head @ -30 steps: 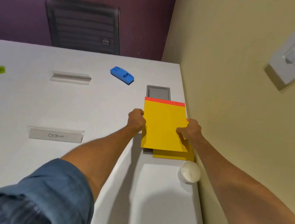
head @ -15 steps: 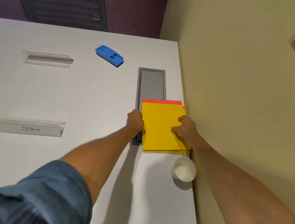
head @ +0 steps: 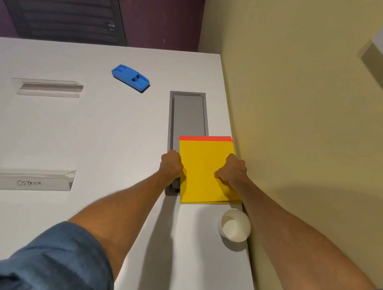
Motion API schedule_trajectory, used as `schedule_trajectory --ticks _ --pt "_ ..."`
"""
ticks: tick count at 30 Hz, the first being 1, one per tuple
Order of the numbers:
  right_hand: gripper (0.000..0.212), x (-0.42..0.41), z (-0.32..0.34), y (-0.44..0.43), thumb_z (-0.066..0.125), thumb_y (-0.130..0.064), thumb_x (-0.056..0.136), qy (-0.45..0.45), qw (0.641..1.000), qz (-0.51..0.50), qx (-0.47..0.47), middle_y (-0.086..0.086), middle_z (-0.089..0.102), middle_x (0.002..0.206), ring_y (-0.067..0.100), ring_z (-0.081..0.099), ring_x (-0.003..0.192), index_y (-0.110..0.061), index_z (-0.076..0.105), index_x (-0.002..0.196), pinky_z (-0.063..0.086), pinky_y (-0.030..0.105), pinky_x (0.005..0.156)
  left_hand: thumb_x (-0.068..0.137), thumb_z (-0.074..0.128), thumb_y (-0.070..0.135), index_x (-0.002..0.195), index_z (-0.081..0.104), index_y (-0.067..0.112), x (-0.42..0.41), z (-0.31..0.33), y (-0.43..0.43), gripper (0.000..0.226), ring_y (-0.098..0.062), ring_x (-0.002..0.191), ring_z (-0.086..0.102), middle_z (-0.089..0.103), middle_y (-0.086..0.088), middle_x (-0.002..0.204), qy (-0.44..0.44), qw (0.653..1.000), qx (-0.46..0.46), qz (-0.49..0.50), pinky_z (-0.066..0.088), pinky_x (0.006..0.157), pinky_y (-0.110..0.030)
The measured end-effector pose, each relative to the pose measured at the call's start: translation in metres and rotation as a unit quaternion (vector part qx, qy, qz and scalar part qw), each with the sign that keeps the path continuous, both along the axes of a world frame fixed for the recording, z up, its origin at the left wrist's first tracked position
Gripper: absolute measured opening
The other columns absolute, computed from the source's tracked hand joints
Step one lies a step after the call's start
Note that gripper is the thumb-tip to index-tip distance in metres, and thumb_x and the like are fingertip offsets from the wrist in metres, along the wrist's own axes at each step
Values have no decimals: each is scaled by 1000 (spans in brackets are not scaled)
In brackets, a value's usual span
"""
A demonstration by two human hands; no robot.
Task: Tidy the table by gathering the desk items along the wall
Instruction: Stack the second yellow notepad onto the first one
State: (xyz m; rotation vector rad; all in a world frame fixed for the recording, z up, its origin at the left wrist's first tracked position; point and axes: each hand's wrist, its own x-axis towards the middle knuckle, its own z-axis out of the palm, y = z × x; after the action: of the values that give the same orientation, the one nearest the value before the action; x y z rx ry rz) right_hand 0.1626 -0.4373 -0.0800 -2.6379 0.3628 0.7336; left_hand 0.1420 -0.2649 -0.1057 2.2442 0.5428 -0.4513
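Left hand (head: 171,166) curled around the left edge of a yellow pad (head: 203,168), right hand (head: 232,171) gripping its right edge, pad flat between them, red strip along its far end, wall (head: 294,145) just beside the right hand

Even, fairly bright indoor light falls on the white table (head: 67,129), with no glare. Soft shadows of both forearms (head: 124,209) lie on the table's near part and on the yellow wall (head: 307,135) beside it. Wide-angle bending bows the table's edges. The sleeves (head: 50,267) at the table's near edge look blurred.
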Motion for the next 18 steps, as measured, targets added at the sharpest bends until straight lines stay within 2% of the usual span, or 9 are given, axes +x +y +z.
schedule_trajectory --ticks 3,5,10,15,18 --pt "54 -2 -3 1 70 -23 84 1 1000 -3 -9 19 45 131 36 45 123 -9 41 128 46 45 96 95 46 -4 90 55 2 0 0 -3 12 -24 83 52 49 -9 77 -5 1000 3 1 51 75 -34" --pt "53 -2 -4 2 69 -22 85 0 1000 -5 -10 20 45 132 37 45 123 -9 41 128 45 45 97 95 46 -3 89 55 3 1 0 -3 13 -23 83 51 49 -8 77 -7 1000 1 0 48 73 -31" --pt "46 -1 -3 8 66 -21 86 6 1000 -22 -14 21 44 135 39 44 124 -6 49 126 43 43 100 96 45 -2 69 47 12 2 -2 -4 31 -16 70 47 42 0 70 -5 1000 5 8 46 71 -28" --pt "41 -3 -1 9 62 -22 87 -4 1000 -20 -18 21 41 135 39 44 122 -5 51 122 41 43 100 95 47 -2 73 49 8 1 -2 -7 24 -9 60 40 40 -1 68 2 1000 6 7 44 68 -27" --pt "38 -9 0 11 60 -24 88 -18 999 -7 -28 21 40 135 39 42 123 -6 53 120 40 43 99 96 47 2 73 46 8 0 -1 -8 24 -8 59 38 39 0 68 3 1000 4 7 40 56 -23"
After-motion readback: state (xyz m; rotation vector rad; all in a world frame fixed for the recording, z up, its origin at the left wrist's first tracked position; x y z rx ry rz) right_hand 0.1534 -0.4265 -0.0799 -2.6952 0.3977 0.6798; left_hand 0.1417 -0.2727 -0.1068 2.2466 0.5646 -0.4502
